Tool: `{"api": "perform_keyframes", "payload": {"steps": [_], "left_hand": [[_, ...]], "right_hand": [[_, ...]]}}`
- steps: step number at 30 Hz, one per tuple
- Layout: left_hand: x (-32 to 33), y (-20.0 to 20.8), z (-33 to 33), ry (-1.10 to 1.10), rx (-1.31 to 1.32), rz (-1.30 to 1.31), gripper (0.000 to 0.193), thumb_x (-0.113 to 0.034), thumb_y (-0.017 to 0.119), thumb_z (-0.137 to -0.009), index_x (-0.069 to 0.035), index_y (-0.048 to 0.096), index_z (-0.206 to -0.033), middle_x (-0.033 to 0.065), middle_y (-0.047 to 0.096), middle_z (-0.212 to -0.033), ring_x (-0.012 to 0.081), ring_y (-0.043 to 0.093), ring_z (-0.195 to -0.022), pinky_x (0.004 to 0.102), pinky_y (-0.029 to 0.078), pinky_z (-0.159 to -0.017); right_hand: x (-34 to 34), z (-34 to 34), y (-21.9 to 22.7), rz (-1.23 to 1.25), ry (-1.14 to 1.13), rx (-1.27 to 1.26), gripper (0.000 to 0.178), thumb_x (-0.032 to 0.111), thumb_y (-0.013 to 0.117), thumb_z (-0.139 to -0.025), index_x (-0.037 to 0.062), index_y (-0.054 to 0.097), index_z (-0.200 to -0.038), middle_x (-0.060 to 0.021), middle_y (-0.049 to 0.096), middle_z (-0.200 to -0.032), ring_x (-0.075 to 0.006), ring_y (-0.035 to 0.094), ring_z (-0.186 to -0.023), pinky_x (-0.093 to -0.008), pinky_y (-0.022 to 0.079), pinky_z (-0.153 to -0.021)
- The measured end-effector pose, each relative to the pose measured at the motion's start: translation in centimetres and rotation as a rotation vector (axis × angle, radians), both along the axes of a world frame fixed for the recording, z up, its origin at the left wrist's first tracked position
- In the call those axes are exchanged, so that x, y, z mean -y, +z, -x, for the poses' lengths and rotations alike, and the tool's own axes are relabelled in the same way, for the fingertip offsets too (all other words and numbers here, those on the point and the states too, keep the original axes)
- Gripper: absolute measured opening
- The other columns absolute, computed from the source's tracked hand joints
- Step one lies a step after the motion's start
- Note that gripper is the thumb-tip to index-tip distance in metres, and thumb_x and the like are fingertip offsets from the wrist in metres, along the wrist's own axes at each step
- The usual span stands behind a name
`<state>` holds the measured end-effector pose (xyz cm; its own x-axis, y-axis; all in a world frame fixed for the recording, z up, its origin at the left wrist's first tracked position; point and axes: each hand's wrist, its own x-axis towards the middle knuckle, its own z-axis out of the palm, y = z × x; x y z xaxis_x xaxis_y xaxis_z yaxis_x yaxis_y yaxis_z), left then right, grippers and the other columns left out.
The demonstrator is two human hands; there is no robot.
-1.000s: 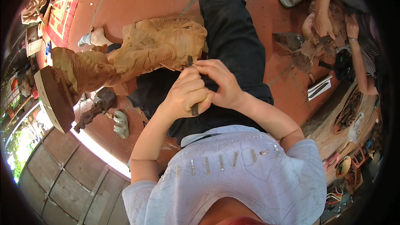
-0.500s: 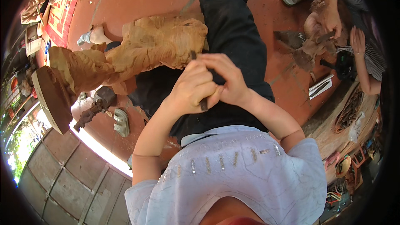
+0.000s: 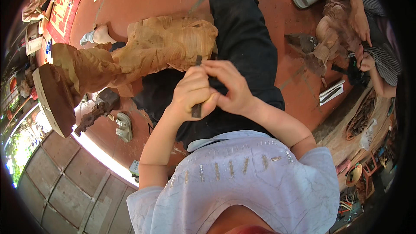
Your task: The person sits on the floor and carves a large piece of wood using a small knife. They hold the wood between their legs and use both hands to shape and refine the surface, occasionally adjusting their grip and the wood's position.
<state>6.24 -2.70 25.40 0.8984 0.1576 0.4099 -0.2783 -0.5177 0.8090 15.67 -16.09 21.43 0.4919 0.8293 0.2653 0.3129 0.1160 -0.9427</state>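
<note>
My left hand is closed around a dark flat strip, whose ends stick out above and below the fist; I cannot make out its exact kind. My right hand meets it from the right, fingers bent, with the index finger near the strip's upper end and the thumb side against the left hand. What its fingertips grip is hidden. Just beyond both hands, a carved wooden figure lies on its side, its flat base at the left and its other end by my trousered leg.
At the right, another person's hand rests by a second carved figure. White paper bearing a dark tool lies on the tiled floor. Left are a dark gnarled wood piece and a sandal. A big log lies lower right.
My hands have shifted slightly left, and the dark strip stands more upright, its lower end showing more. The other person's hands have moved away from the nearer part of their carving.
</note>
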Motion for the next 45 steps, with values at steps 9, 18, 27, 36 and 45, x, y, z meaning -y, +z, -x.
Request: {"api": "perform_keyframes", "payload": {"steps": [9, 18, 27, 36, 45], "left_hand": [[0.0, -0.6, -0.5, 0.066, 0.044, 0.028, 0.021, 0.002, 0.070, -0.068, -0.003, 0.050, -0.060, 0.0069, 0.040, -0.059, 0.0245, 0.044, -0.056, 0.0367, 0.044, -0.065], [0.4, -0.3, -0.7, 0.133, 0.067, 0.059, 0.025, 0.002, 0.068, -0.068, -0.002, 0.046, -0.056, 0.0086, 0.043, -0.059, 0.0257, 0.046, -0.056, 0.0361, 0.045, -0.067], [0.4, -0.8, -0.9, 0.178, 0.146, 0.096, 0.023, 0.003, 0.065, -0.070, -0.001, 0.046, -0.058, 0.0091, 0.044, -0.060, 0.0267, 0.046, -0.057, 0.0373, 0.045, -0.067], [0.8, -0.8, -0.6, 0.211, 0.162, 0.100, 0.020, 0.001, 0.065, -0.071, -0.001, 0.049, -0.059, 0.0084, 0.044, -0.061, 0.0257, 0.047, -0.058, 0.0374, 0.046, -0.067], [0.8, -1.1, -0.1, 0.255, 0.147, 0.211, 0.023, -0.002, 0.063, -0.077, 0.000, 0.050, -0.059, 0.0083, 0.047, -0.062, 0.0244, 0.047, -0.058, 0.0388, 0.047, -0.072]], "right_hand": [[-0.3, -0.4, 0.4, -0.009, -0.014, 0.012, 0.049, 0.011, 0.072, -0.072, -0.0012, 0.058, -0.117, -0.0177, 0.060, -0.119, -0.0350, 0.058, -0.107, -0.0400, 0.046, -0.092], [-0.6, -0.9, 0.5, 0.016, 0.001, 0.021, 0.049, 0.011, 0.073, -0.072, -0.0003, 0.059, -0.117, -0.0181, 0.058, -0.122, -0.0351, 0.056, -0.111, -0.0401, 0.045, -0.094], [-1.0, -1.2, 1.1, 0.015, -0.005, 0.061, 0.050, 0.011, 0.074, -0.072, -0.0015, 0.057, -0.118, -0.0184, 0.058, -0.120, -0.0351, 0.057, -0.111, -0.0397, 0.046, -0.094], [-0.9, -1.0, 1.3, 0.027, 0.030, 0.053, 0.049, 0.011, 0.074, -0.072, -0.0008, 0.057, -0.117, -0.0184, 0.059, -0.121, -0.0351, 0.057, -0.111, -0.0395, 0.047, -0.094], [-1.3, -1.4, 1.6, 0.041, 0.035, 0.070, 0.044, 0.009, 0.072, -0.072, -0.0004, 0.058, -0.113, -0.0177, 0.060, -0.119, -0.0345, 0.059, -0.108, -0.0389, 0.048, -0.092]]}}
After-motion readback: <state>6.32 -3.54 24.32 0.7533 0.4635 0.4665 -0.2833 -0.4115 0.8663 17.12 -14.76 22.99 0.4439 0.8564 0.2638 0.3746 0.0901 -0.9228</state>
